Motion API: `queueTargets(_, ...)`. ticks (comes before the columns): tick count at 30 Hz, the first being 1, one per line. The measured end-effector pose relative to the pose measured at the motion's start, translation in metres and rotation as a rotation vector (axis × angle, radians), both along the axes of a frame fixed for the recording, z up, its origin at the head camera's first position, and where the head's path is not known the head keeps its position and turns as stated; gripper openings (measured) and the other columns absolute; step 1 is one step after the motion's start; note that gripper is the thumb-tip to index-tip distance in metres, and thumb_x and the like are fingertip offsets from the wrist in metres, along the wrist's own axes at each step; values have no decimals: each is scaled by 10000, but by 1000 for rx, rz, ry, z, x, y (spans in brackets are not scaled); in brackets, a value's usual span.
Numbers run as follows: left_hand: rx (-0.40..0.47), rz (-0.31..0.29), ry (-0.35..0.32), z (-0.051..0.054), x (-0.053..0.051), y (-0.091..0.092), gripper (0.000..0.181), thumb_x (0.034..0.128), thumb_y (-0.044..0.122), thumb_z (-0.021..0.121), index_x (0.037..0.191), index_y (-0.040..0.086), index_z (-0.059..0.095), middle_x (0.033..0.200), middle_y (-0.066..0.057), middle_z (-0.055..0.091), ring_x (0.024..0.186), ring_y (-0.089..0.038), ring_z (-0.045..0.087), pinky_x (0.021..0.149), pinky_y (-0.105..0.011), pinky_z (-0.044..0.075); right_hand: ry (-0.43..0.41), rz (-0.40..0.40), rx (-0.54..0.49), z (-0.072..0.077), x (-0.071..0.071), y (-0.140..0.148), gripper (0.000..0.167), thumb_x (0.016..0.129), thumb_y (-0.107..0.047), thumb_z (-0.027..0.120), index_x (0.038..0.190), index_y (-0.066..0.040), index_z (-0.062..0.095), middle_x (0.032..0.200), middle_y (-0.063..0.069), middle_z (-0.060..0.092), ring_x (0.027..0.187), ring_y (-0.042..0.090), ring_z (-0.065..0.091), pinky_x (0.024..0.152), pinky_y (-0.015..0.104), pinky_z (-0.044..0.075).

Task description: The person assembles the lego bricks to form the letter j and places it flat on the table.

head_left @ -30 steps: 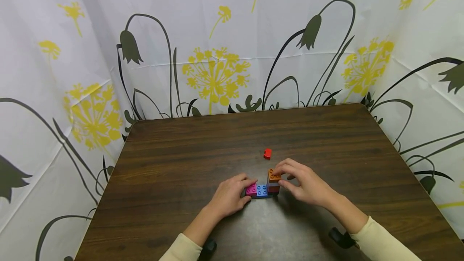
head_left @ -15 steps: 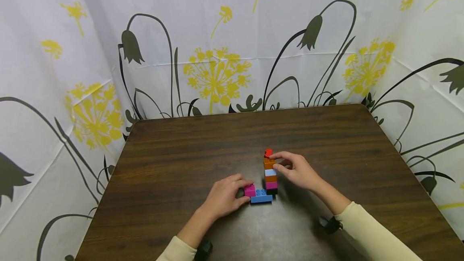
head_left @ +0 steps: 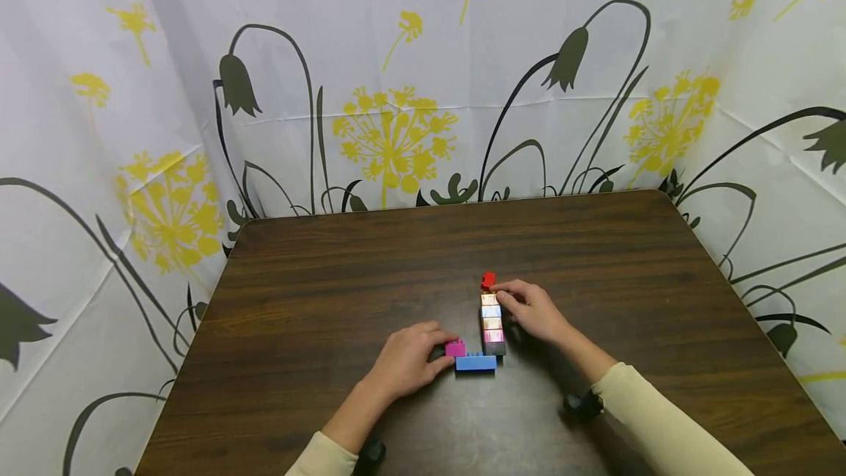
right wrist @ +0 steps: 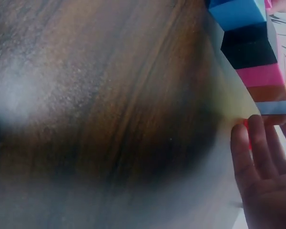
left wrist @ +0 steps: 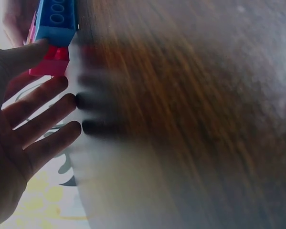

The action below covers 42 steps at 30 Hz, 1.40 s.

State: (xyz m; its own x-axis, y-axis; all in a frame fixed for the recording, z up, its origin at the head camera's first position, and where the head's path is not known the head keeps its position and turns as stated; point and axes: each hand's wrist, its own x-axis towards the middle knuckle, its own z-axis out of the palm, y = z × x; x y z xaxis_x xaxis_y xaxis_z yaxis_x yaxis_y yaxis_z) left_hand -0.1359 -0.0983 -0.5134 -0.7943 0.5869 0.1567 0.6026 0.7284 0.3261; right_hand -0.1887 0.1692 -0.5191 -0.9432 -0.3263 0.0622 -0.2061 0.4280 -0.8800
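Note:
My left hand (head_left: 407,358) pinches the end of a low pair of toy building bricks. A pink brick (head_left: 455,348) sits behind, joined at the left end of a long blue brick (head_left: 476,363). Beside them a stack of bricks (head_left: 492,323), black at the near end, then pink, orange, light blue and orange, tilts far back from me. My right hand (head_left: 537,311) holds its far orange end between thumb and fingers. In the right wrist view that orange brick (right wrist: 278,119) meets the fingertips. Whether the black brick (right wrist: 250,45) touches the blue one is unclear.
A small red brick (head_left: 487,280) lies just beyond the stack's far end. The brown wooden table (head_left: 317,278) reaches back to a white flowered curtain (head_left: 423,57). Dark wrist cameras sit under both forearms.
The stack, upright a second ago, has tipped back away from me, held by my right hand, which moved away and slightly left. The low bricks under my left hand turned slightly toward me.

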Motion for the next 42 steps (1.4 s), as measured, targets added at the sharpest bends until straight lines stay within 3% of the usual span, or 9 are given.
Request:
queueTargets(6, -29, 4, 28, -2, 1, 2, 292, 889, 384, 716, 1132, 225, 746, 909, 99, 645, 835, -93, 615, 708, -325, 518, -53, -50, 53, -8, -3, -5, 379, 1040, -317, 488, 1132, -7, 686, 949, 78, 609, 648, 189, 561, 650, 329, 463)
queueTargets(11, -41, 5, 37, -2, 3, 3, 285, 893, 388, 713, 1119, 217, 752, 926, 97, 671, 845, -91, 612, 709, -321, 520, -42, -84, 130, -9, -2, -7, 416, 1046, -359, 456, 1084, -26, 702, 970, 60, 633, 778, 190, 567, 743, 368, 457)
queueTargets(19, -56, 0, 43, -1, 3, 4, 281, 900, 398, 703, 1109, 218, 755, 926, 97, 685, 824, -87, 601, 701, -305, 516, -28, -61, 186, -10, -3, -7, 427, 1048, -354, 450, 1124, -26, 712, 1122, 114, 659, 1003, 264, 592, 903, 479, 461)
queueTargets(27, -64, -5, 23, 0, 4, 3, 304, 888, 385, 719, 1131, 204, 747, 918, 88, 675, 816, -89, 587, 695, -296, 510, -55, -36, 148, -6, -7, -3, 396, 1043, -319, 477, 1126, 3, 694, 1013, 116, 624, 592, 178, 579, 630, 339, 489)
queueTargets(31, -68, -3, 6, -1, 4, 2, 323, 887, 384, 721, 1153, 201, 737, 938, 83, 672, 835, -90, 589, 713, -301, 511, 75, -49, 177, -6, -13, 1, 275, 1024, -180, 518, 1145, -16, 703, 1024, 82, 648, 798, 209, 635, 775, 397, 499)
queueTargets(35, -63, -2, 3, -2, 4, 2, 337, 891, 385, 717, 1172, 201, 729, 966, 73, 674, 863, -96, 597, 736, -309, 516, 189, -14, 280, -8, -19, 3, 276, 993, -73, 528, 1228, -43, 671, 1227, 80, 616, 1133, 275, 582, 946, 500, 445)
queueTargets(38, -57, -3, 11, -3, 4, 1, 336, 891, 383, 716, 1174, 201, 727, 974, 70, 674, 873, -101, 601, 744, -312, 517, 210, 41, 388, -7, -23, 4, 354, 988, -64, 517, 1328, -87, 614, 1388, 69, 526, 1263, 295, 504, 966, 526, 432)
queueTargets(42, -48, -3, 16, -4, 4, 1, 334, 888, 377, 720, 1174, 204, 726, 975, 74, 673, 873, -100, 600, 750, -310, 517, 209, 118, 512, -4, -25, 3, 437, 969, -54, 506, 1395, -133, 565, 1500, 47, 428, 1292, 296, 456, 832, 493, 495)
